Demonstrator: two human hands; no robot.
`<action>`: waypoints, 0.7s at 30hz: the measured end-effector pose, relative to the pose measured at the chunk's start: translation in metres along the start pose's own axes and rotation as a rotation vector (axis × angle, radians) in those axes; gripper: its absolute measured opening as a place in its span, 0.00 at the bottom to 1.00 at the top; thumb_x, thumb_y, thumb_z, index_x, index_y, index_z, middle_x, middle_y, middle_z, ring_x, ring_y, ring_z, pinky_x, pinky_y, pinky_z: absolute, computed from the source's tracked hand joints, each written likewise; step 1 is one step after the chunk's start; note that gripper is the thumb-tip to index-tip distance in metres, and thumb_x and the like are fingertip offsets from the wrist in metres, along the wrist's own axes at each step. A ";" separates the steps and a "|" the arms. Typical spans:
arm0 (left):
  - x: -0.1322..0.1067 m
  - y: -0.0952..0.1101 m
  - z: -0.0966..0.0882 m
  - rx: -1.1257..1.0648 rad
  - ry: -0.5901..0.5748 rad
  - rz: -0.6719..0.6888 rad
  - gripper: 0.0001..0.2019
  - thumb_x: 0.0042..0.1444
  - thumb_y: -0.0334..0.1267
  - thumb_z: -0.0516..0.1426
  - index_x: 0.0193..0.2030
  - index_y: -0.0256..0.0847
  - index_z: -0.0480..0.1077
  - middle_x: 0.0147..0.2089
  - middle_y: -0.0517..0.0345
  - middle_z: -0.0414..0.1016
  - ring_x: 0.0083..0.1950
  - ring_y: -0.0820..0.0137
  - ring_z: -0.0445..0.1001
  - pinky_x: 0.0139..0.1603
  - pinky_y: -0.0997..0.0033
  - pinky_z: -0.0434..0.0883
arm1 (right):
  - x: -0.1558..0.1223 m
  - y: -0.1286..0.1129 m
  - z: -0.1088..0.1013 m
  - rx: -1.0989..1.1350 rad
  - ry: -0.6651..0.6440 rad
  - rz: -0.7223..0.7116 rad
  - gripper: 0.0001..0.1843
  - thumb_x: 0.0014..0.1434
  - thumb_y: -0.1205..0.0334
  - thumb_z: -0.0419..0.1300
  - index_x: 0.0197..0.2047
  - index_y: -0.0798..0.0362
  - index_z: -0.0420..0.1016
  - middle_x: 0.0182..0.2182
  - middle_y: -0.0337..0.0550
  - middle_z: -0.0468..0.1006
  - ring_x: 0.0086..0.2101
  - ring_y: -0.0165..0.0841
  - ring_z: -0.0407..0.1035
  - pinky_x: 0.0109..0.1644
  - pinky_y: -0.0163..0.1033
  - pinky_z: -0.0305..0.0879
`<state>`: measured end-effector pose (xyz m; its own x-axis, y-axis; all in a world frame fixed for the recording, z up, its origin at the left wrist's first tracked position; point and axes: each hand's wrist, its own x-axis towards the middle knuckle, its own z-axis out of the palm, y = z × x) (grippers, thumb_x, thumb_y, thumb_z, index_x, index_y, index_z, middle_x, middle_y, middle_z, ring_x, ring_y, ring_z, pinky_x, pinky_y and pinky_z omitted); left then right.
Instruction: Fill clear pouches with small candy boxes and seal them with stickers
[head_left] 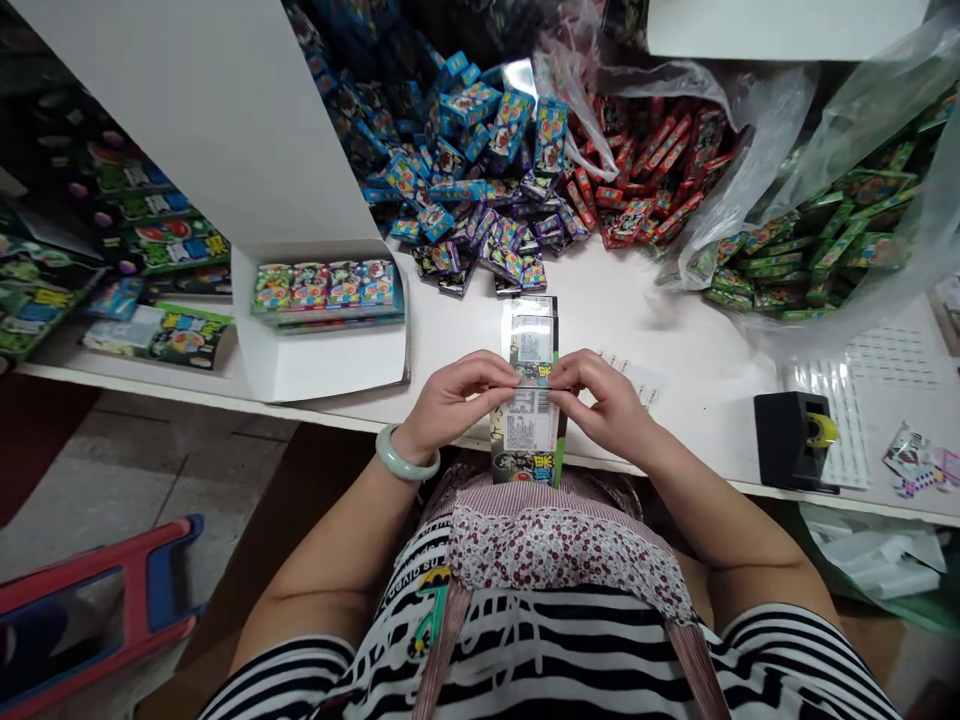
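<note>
A tall printed carton [531,400] lies lengthwise at the near edge of the white table [675,330], its back label with a barcode facing up. My left hand [459,398] pinches its left side, fingers curled over the top. My right hand [600,398] presses on its right side with bent fingers. Both hands meet at the carton's middle, above the barcode. A pale green bangle [405,458] sits on my left wrist.
An open white display box [322,320] with small colourful packs stands to the left. Piles of blue packs [465,150], red packs [652,170] and green packs in a clear bag [817,250] fill the back. A black tape dispenser [793,440] sits right. A red-blue stool [97,610] stands on the floor.
</note>
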<state>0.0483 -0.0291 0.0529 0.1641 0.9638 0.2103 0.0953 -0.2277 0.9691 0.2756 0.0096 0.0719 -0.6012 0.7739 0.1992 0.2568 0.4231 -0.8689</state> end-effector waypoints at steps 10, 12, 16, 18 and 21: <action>0.005 -0.022 0.006 0.010 0.124 -0.072 0.04 0.57 0.39 0.64 0.36 0.43 0.75 0.37 0.57 0.77 0.40 0.70 0.75 0.42 0.68 0.75 | -0.018 0.049 -0.004 0.196 0.104 0.220 0.14 0.63 0.56 0.58 0.52 0.46 0.72 0.50 0.44 0.76 0.50 0.34 0.71 0.50 0.42 0.71; 0.005 -0.029 0.002 0.038 0.151 -0.067 0.03 0.57 0.38 0.64 0.36 0.44 0.75 0.37 0.58 0.77 0.40 0.70 0.75 0.41 0.68 0.75 | -0.027 0.073 -0.026 0.048 0.275 0.349 0.14 0.64 0.58 0.57 0.51 0.48 0.73 0.47 0.45 0.77 0.44 0.33 0.72 0.50 0.42 0.70; 0.007 -0.038 0.003 0.018 0.157 -0.042 0.02 0.56 0.36 0.65 0.36 0.47 0.76 0.37 0.61 0.77 0.40 0.71 0.74 0.39 0.67 0.74 | -0.038 0.109 -0.057 -0.409 0.324 0.591 0.10 0.61 0.62 0.60 0.45 0.53 0.78 0.44 0.45 0.76 0.35 0.31 0.70 0.49 0.42 0.66; 0.008 -0.038 0.007 0.015 0.155 -0.048 0.02 0.56 0.36 0.65 0.36 0.47 0.76 0.37 0.61 0.77 0.40 0.71 0.74 0.40 0.67 0.74 | -0.037 0.117 -0.059 -0.478 0.243 0.651 0.09 0.61 0.62 0.61 0.44 0.52 0.78 0.44 0.44 0.75 0.35 0.31 0.70 0.48 0.41 0.66; 0.009 -0.036 0.009 0.011 0.171 -0.056 0.03 0.56 0.35 0.66 0.36 0.44 0.76 0.37 0.59 0.77 0.40 0.72 0.74 0.41 0.69 0.73 | -0.034 0.121 -0.052 -0.495 0.220 0.677 0.06 0.62 0.61 0.59 0.40 0.50 0.78 0.42 0.42 0.75 0.36 0.32 0.71 0.46 0.40 0.65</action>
<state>0.0556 -0.0131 0.0185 -0.0110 0.9843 0.1763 0.1106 -0.1741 0.9785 0.3668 0.0586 -0.0164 -0.0533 0.9853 -0.1626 0.8371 -0.0447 -0.5452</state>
